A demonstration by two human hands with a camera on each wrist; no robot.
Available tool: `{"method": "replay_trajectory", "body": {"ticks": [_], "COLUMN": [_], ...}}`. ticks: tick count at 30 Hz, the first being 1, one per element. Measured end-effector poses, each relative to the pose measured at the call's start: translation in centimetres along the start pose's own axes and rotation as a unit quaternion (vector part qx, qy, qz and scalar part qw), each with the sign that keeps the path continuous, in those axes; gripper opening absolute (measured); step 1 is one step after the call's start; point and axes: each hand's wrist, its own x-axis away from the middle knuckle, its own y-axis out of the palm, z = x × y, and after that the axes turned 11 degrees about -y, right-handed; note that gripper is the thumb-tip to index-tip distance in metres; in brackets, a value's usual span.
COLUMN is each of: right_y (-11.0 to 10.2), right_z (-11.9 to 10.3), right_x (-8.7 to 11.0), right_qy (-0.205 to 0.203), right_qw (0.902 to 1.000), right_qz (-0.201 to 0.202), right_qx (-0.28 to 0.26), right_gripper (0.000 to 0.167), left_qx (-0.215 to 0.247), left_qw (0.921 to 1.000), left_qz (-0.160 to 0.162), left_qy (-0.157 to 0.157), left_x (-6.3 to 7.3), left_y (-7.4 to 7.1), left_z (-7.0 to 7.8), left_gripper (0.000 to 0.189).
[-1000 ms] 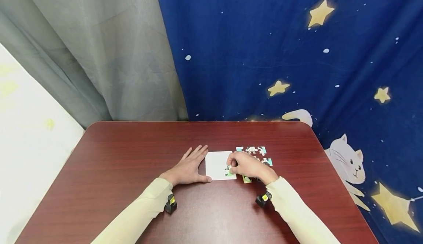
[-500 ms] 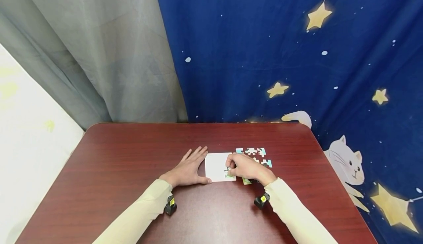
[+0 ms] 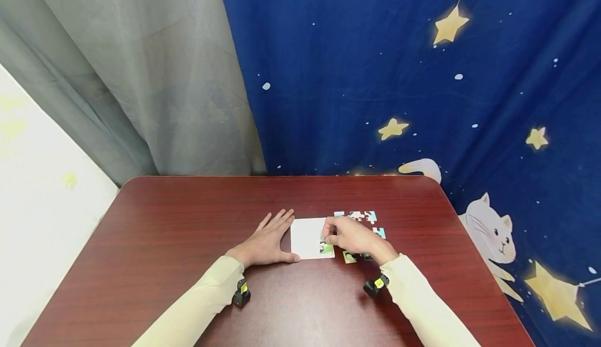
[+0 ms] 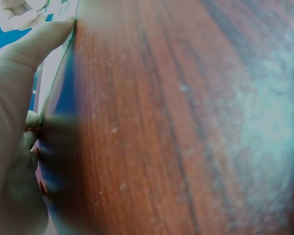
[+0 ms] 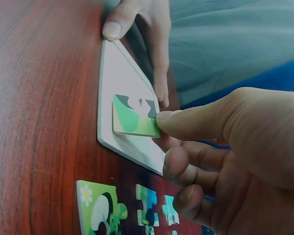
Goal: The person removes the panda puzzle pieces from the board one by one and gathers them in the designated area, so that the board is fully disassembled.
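Observation:
A square white puzzle board (image 3: 304, 238) lies on the table between my two hands. My left hand (image 3: 269, 238) rests at the board's left side, fingers spread and straight, the thumb at its near left corner. With my right hand (image 3: 352, 237) I pinch a green, white and black puzzle piece (image 5: 135, 117) over the board's near right part. In the right wrist view the thumb (image 5: 186, 120) is at the piece's edge, and the index fingertip is hidden behind it. The left wrist view shows the left thumb (image 4: 44, 41) at the board's edge.
Several loose puzzle pieces lie right of the board, among them a green one with a white flower (image 5: 98, 208) and a blue-cornered one (image 3: 371, 216). My right hand covers some of them. The reddish-brown table (image 3: 188, 206) ends at curtains (image 3: 338, 75) behind.
My right hand has shifted only slightly while pinching the piece, and more of the piece's green shows now than half a second ago. The left hand stays at the board.

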Motion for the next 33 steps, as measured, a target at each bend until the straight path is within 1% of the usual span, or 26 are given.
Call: {"method": "replay_trajectory", "body": {"ticks": [6, 8, 11, 13, 17, 23, 27, 33], "right_y": [-1.0, -1.4, -1.8, -2.1, -2.8, -4.4, -5.4, -6.4], "right_z": [0.5, 1.0, 1.9, 2.7, 3.8, 5.0, 5.9, 6.9], "right_x": [1.4, 2.1, 3.2, 4.0, 5.6, 8.0, 9.3, 10.8], "right_qy": [-0.018, -0.02, -0.012, -0.013, -0.003, 0.022, 0.033, 0.045], "right_qw": [0.9996, 0.9994, 0.9991, 0.999, 0.9986, 0.9964, 0.9947, 0.9942], "right_qz": [0.02, 0.024, 0.03, 0.036, 0.049, 0.063, 0.074, 0.068], "right_qx": [-0.005, -0.014, -0.028, -0.025, -0.02, -0.052, -0.063, -0.07], "right_gripper": [0.012, 0.012, 0.012, 0.012, 0.011, 0.006, 0.006, 0.005], "left_qx": [0.004, 0.005, 0.006, 0.006, 0.009, 0.01, 0.007, 0.005], "left_qw": [1.0, 1.0, 1.0, 1.0, 1.0, 0.9999, 1.0, 1.0], "left_qz": [0.001, 0.0, 0.001, 0.001, -0.001, 0.0, 0.001, 0.002], "left_qy": [0.005, 0.006, 0.006, 0.006, 0.004, 0.002, 0.003, 0.005], "left_x": [0.0, 0.0, 0.1, 0.1, 0.1, 0.1, 0.1, -0.1], "left_y": [0.1, 0.2, 0.2, 0.2, 0.3, 0.4, 0.4, 0.3], "left_z": [-0.1, -0.1, -0.1, -0.1, -0.2, -0.3, -0.3, -0.3], "left_gripper": [0.117, 0.116, 0.116, 0.116, 0.116, 0.117, 0.117, 0.117]}}
